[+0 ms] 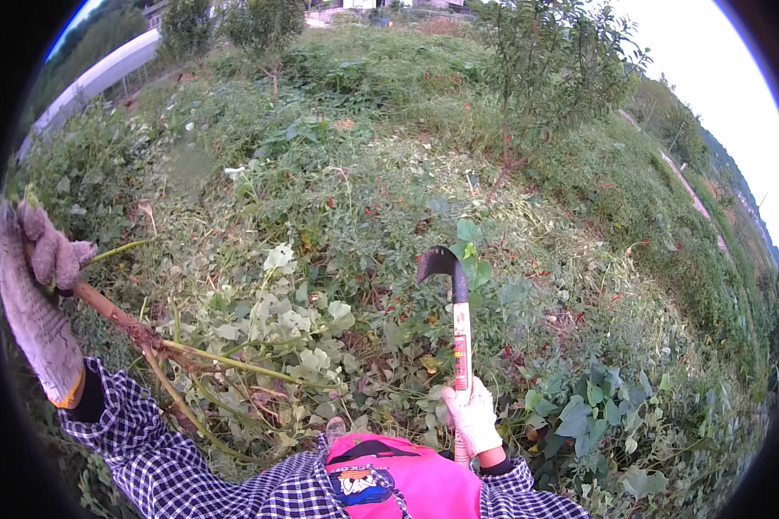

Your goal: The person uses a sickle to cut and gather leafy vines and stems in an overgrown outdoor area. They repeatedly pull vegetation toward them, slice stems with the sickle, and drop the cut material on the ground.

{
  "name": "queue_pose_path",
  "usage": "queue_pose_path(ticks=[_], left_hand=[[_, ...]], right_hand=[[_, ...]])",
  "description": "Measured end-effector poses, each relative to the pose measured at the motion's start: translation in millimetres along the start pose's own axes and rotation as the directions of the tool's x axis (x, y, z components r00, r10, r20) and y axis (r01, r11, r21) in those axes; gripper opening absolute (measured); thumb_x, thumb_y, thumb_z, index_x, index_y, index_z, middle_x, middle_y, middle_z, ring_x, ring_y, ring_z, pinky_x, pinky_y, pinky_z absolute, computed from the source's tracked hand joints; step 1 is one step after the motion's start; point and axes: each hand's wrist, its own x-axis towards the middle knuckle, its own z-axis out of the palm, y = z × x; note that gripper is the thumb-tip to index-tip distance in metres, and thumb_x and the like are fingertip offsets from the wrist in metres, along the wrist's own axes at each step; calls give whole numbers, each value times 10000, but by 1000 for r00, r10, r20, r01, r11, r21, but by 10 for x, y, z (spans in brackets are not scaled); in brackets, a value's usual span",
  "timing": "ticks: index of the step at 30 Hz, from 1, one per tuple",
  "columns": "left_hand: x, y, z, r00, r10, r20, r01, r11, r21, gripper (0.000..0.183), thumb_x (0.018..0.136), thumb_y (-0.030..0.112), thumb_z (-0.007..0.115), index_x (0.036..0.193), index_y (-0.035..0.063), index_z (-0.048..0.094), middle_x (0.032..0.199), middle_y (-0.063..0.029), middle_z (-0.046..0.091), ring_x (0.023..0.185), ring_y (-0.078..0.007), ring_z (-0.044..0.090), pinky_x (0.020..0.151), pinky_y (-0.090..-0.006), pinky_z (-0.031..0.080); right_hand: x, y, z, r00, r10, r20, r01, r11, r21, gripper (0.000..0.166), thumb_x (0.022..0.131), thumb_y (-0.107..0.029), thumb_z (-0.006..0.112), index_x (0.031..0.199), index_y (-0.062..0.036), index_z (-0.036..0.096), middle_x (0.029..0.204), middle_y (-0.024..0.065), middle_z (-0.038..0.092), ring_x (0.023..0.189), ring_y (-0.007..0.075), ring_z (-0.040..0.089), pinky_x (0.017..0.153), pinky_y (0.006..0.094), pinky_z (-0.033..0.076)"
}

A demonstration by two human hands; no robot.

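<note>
At the far left, my left hand (47, 256), in a soiled knit glove, grips a thick brown woody stem (107, 306). From a knot below the hand, the stem splits into thinner green and tan vine shoots (253, 368) that reach down to the right. My right hand (477, 418), in a white glove, is closed around the pale handle of a sickle (461, 331) held upright before my body. Its dark curved blade (439, 261) points left at the top. A few green leaves (474, 263) show right beside the blade's neck.
Pale wilting vine leaves (305, 321) cover the ground ahead. Red chili peppers (371, 211) dot the low plants. A small tree (542, 71) stands ahead to the right, with another (263, 32) farther left. Broad-leaved vines (581, 412) grow at the lower right. Dry cut stalks lie mid-slope.
</note>
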Motion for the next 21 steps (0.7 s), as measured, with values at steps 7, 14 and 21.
queue_pose_path(ticks=[7,14,21], left_hand=[[59,-876,348,996,-92,22,84,966,243,404,1013,379,584,1114,-5,661,785,-18,638,596,-114,583,625,-287,554],[-664,-2863,-166,763,-647,19,583,699,413,366,1004,357,595,1125,15,638,944,-54,686,887,-150,629,841,-309,497],[-870,-2531,-438,801,-598,-26,452,577,680,694,920,519,664,1392,29,526,1275,-148,630,1146,-253,613,1029,-354,438]], right_hand=[[67,36,138,999,42,31,-48,966,255,163,898,-127,689,962,-61,554,673,9,560,460,98,516,425,268,407],[-99,-259,491,910,20,414,-110,975,194,381,868,-366,752,1048,-69,595,794,77,641,671,189,619,625,341,513],[-77,-424,1029,829,-74,554,11,993,115,366,867,-369,734,1029,-65,611,833,150,668,729,338,661,675,417,525]])
